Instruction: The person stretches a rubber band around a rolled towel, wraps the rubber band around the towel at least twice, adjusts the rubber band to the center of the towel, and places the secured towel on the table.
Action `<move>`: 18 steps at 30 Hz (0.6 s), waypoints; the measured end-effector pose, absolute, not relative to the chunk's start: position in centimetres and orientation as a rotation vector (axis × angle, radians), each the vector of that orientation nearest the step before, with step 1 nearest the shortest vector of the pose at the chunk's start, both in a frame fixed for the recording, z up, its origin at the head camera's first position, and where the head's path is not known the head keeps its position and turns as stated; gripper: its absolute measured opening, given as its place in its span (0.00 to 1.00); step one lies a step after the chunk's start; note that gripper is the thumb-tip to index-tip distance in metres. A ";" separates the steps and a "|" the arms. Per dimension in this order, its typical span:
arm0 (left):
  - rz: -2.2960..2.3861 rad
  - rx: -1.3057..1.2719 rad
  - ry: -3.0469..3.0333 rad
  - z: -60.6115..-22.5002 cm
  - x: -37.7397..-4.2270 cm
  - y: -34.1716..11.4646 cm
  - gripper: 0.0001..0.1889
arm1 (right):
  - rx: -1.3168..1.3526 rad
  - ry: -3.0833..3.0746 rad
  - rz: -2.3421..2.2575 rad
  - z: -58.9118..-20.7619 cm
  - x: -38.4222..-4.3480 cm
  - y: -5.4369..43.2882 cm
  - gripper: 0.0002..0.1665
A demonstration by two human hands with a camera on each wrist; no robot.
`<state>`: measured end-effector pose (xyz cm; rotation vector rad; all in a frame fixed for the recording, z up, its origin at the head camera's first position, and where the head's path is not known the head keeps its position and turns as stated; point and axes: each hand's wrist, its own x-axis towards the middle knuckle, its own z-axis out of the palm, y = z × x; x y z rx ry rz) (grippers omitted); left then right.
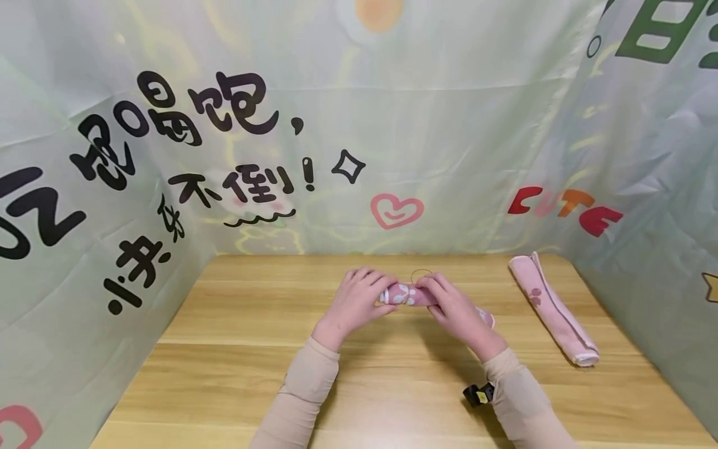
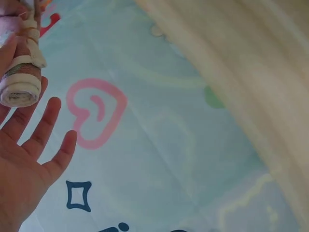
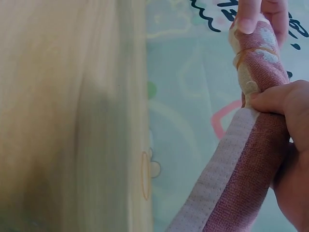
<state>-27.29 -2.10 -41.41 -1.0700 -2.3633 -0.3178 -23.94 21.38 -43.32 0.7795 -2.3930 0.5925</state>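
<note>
A rolled pink towel (image 1: 407, 294) with white patterns is held up between both hands. The left hand (image 1: 359, 296) pinches its left end, thumb below and fingers over the top; in the left wrist view its other fingers spread away from the roll's coiled end. Around the middle of the roll, the right hand (image 1: 451, 305) grips with its thumb pressed on the pale hem (image 3: 241, 125). A thin rubber band (image 3: 258, 49) circles the towel near its left end, between the two hands. The right hand hides part of the roll in the head view.
Another rolled pink towel (image 1: 552, 312) lies along the right side of the wooden table (image 1: 235, 349). A loose rubber band (image 1: 421, 270) lies on the table behind the hands. Printed cloth walls (image 1: 449, 137) stand at the back and sides. A black wrist camera (image 1: 477, 395) sits under the right sleeve.
</note>
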 end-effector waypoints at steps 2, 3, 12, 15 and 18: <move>-0.269 -1.076 -2.354 -41.7 -27.4 -2.3 0.24 | 0.793 -2.400 0.576 -43.5 -24.0 21.2 0.28; -0.256 -1.078 -2.348 -41.9 -27.5 -2.3 0.23 | 0.798 -2.406 0.573 -43.6 -24.1 21.1 0.28; -0.263 -1.073 -2.335 -42.1 -28.0 -2.8 0.18 | 0.815 -2.470 0.595 -44.1 -24.2 20.9 0.31; -0.265 -1.072 -2.347 -42.1 -28.1 -3.0 0.17 | 0.851 -2.490 0.599 -43.8 -24.1 20.9 0.29; -0.266 -1.068 -2.355 -42.0 -28.2 -3.2 0.17 | 0.868 -2.525 0.675 -43.2 -24.0 20.9 0.24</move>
